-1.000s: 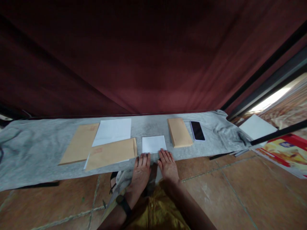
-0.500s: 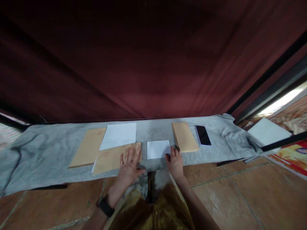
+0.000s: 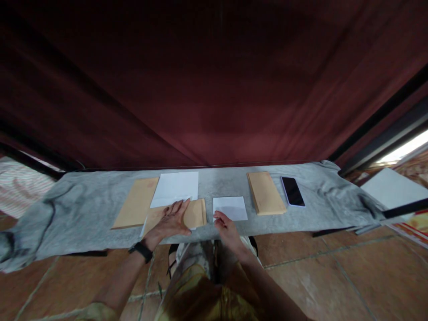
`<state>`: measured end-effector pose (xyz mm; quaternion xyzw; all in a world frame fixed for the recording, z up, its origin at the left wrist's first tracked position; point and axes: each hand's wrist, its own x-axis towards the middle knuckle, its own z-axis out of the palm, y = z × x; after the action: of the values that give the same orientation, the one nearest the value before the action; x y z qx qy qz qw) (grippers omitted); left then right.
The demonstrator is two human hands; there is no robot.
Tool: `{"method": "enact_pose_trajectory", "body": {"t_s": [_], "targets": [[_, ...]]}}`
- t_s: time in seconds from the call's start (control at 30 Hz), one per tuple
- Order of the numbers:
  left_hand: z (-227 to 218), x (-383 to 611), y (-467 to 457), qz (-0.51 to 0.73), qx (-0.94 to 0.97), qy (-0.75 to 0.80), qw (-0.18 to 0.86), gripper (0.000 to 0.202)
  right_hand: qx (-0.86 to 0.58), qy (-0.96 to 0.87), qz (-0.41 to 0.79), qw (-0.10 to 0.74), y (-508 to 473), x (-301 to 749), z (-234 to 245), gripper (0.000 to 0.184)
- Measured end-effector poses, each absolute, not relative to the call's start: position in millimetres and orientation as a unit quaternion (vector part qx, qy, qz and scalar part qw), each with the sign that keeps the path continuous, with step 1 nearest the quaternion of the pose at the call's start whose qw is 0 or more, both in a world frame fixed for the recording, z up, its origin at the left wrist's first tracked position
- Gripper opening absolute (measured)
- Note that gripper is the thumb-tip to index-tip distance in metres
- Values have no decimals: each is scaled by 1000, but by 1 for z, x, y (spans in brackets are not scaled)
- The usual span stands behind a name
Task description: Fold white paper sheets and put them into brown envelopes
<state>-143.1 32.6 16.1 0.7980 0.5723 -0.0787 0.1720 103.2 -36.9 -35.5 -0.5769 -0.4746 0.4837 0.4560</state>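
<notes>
My left hand lies spread over a brown envelope, thumb apart near its front edge and fingertips near its back edge. A second brown layer shows at the envelope's right end, and a white edge sticks out on its left. Loosely bent, the fingers of my right hand are just over the left front part of a small white sheet; nothing is seen between them. Behind my left hand lies a larger white sheet, partly covered by the envelope. Another brown envelope rests further left.
A stack of brown envelopes and a phone lie to the right on the grey cloth. A dark red curtain hangs along the back edge. Black metal bars stand at the right.
My right hand has moved left, from the small sheet's right edge to its left side. My left hand has turned and spread across the envelope. The view has shifted slightly.
</notes>
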Motion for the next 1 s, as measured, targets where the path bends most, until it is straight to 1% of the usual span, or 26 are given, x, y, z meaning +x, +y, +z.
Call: {"method": "enact_pose_trajectory", "body": {"t_s": [0.03,0.13,0.2,0.47,0.53,0.67,0.77,0.9,1.0], "targets": [[15,-144,33,-78,797,572,174,129,-573,-448,530,435,-28,91,-35,31],[13,-146,34,-77,795,573,183,131,-568,-443,567,398,-2,64,-32,18],[11,-146,34,-78,791,578,185,132,-570,-447,576,379,9,55,-29,14],[14,-144,31,-81,787,581,191,134,-589,-480,579,296,24,47,-14,9],[16,-143,30,-74,792,577,186,134,-587,-500,570,283,27,47,-8,10],[19,-143,31,-64,804,563,180,135,-579,-523,562,275,33,48,1,11],[18,-143,32,-59,812,552,181,135,-565,-522,577,275,34,50,4,11],[18,-144,32,-40,824,539,168,136,-527,-493,627,292,31,52,8,8],[21,-142,31,-31,832,532,152,134,-485,-460,682,296,29,52,12,16]]}}
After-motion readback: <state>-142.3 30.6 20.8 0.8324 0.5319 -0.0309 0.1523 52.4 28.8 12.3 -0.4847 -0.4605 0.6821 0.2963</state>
